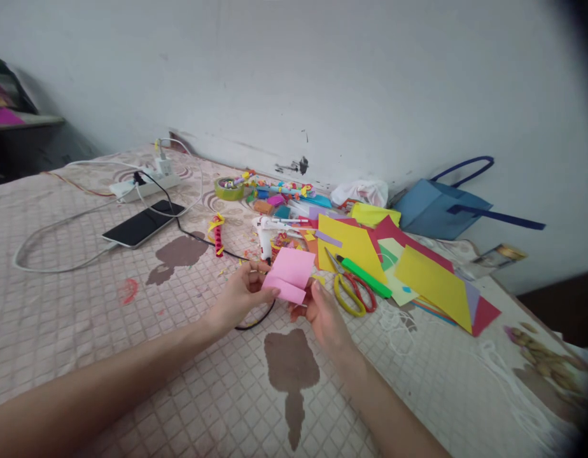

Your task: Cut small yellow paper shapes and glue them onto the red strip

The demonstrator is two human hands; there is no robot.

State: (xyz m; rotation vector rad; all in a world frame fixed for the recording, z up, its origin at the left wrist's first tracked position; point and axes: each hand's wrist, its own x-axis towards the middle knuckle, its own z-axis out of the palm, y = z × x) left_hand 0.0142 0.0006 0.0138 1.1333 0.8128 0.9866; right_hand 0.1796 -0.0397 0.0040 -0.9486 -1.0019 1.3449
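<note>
A piece of pink paper (291, 266) with a crease across its lower part is held up between my two hands. My left hand (244, 289) pinches its lower left edge, thumb on the near face. At the lower right corner my right hand (321, 312) has its fingers closed on the paper. Just behind the sheet stands a white glue gun (265, 238), its lower end partly hidden by the paper. Right of my right hand lie scissors with yellow and red handles (350, 296) and a green cutter (368, 278).
Coloured paper sheets (432, 280) spread to the right, beside a blue bag (441, 207) at the wall. On the left lie a phone (144, 224) and a power strip (144, 187) with cables. A tape roll (228, 189) and a red-yellow paper piece (218, 235) sit behind my hands.
</note>
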